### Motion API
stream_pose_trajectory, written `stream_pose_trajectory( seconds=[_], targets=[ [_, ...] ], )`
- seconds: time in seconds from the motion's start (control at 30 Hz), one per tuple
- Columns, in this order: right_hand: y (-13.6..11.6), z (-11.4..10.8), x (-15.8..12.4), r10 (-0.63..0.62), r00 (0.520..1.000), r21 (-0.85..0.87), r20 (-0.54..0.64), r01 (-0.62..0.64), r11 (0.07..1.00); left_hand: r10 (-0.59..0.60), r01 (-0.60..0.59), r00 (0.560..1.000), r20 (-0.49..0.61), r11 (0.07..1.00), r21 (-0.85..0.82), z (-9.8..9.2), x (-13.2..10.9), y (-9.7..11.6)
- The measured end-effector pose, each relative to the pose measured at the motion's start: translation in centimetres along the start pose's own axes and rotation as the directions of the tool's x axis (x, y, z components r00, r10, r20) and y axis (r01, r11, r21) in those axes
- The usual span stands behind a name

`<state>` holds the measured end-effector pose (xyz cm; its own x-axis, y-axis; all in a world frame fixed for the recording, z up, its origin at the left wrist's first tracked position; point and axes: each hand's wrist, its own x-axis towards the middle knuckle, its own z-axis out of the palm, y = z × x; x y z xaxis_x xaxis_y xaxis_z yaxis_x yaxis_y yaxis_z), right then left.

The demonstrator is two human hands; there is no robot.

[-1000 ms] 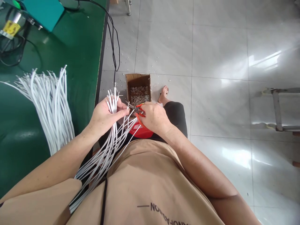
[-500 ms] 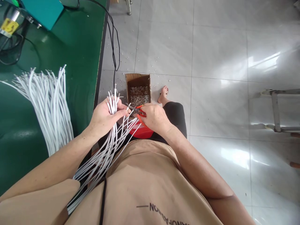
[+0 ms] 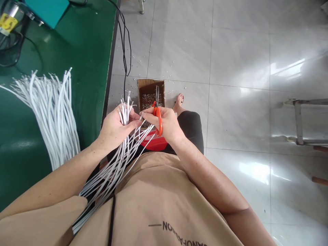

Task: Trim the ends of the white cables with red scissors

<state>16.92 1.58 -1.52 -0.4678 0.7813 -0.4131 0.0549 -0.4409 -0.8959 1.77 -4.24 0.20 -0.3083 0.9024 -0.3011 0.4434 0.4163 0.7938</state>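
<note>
1. The left hand (image 3: 115, 127) grips a bundle of white cables (image 3: 112, 167).
2. The right hand (image 3: 166, 125) holds orange-handled cutters (image 3: 158, 114), blades pointing away from the body.
3. Just beyond both hands stands a cardboard box (image 3: 150, 85).
4. Left of the left hand, loose cables (image 3: 53, 112) lie on a green table (image 3: 87, 61).

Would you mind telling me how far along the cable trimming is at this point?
Some cutting looks done: the cardboard box on the floor holds metallic offcuts. In hand: the left hand grips a bundle of white cables, the right hand holds orange-handled cutters, blades pointing away from it. Whether the large cable pile on the green table is finished or waiting, I cannot tell.
</note>
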Motion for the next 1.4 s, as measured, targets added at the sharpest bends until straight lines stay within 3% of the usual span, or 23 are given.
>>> stream_pose_trajectory(
  seconds=[0.07,0.17,0.23,0.3,0.37,0.47,0.53,0.6,0.7,0.87,1.03,1.1,1.2,1.3,1.4],
  targets=[
    [0.3,0.0,-0.1,0.019,1.000,0.066,0.005,-0.019,0.998,-0.012,0.012,1.000,0.013,0.999,-0.037,0.1,0.1,-0.2],
    [0.7,0.2,0.0,0.014,0.999,0.189,0.038,-0.021,0.982,-0.054,0.090,0.990,0.129,0.952,-0.293,0.2,0.3,-0.6],
    [1.0,0.6,0.0,0.011,0.993,0.282,0.115,-0.043,0.958,-0.060,0.201,0.954,0.295,0.855,-0.478,0.2,0.5,-0.8],
    [1.2,0.9,0.1,0.023,0.982,0.341,0.188,-0.087,0.936,-0.027,0.295,0.899,0.436,0.775,-0.559,0.0,0.6,-0.9],
    [1.3,0.9,0.2,0.053,0.983,0.317,0.173,-0.107,0.942,-0.010,0.337,0.871,0.491,0.741,-0.581,-0.1,0.5,-1.0],
    [1.4,0.3,0.3,0.045,0.997,0.137,-0.068,-0.036,0.990,-0.078,0.350,0.892,0.445,0.743,-0.571,-0.1,0.4,-0.9],
    [1.3,-0.2,0.4,-0.062,0.968,-0.016,-0.243,0.060,0.998,-0.122,0.335,0.915,0.385,0.763,-0.552,0.1,0.4,-1.0],
    [1.0,-0.6,0.4,-0.188,0.932,-0.138,-0.310,0.152,0.979,-0.116,0.276,0.943,0.311,0.798,-0.536,0.3,0.3,-1.1],
    [0.6,-0.4,0.4,-0.282,0.927,-0.219,-0.248,0.230,0.948,-0.057,0.167,0.972,0.227,0.848,-0.504,0.7,0.3,-1.4],
    [0.7,0.7,0.7,-0.274,0.952,-0.327,-0.140,0.216,0.920,-0.008,0.101,0.977,0.213,0.898,-0.429,0.8,0.3,-1.6],
    [0.9,1.0,0.7,-0.210,0.962,-0.288,-0.173,0.155,0.945,0.000,-0.024,0.996,-0.090,0.964,-0.266,0.4,0.3,-1.3],
    [0.9,1.1,0.5,-0.168,0.973,-0.226,-0.161,0.129,0.966,0.024,-0.044,0.990,-0.137,0.988,-0.150,0.1,0.4,-1.1],
    [1.0,1.4,0.3,-0.193,0.971,-0.253,-0.142,0.152,0.955,0.016,-0.033,0.993,-0.115,0.990,-0.140,-0.1,0.5,-0.9],
    [0.9,1.2,0.0,-0.297,0.949,-0.372,-0.108,0.238,0.897,-0.027,0.020,0.999,-0.016,0.942,-0.335,-0.1,0.8,-1.1],
    [0.6,0.4,-0.1,-0.246,0.967,-0.268,-0.061,0.221,0.938,-0.023,0.044,0.998,0.055,0.902,-0.430,0.0,0.9,-1.4]
  ],
)
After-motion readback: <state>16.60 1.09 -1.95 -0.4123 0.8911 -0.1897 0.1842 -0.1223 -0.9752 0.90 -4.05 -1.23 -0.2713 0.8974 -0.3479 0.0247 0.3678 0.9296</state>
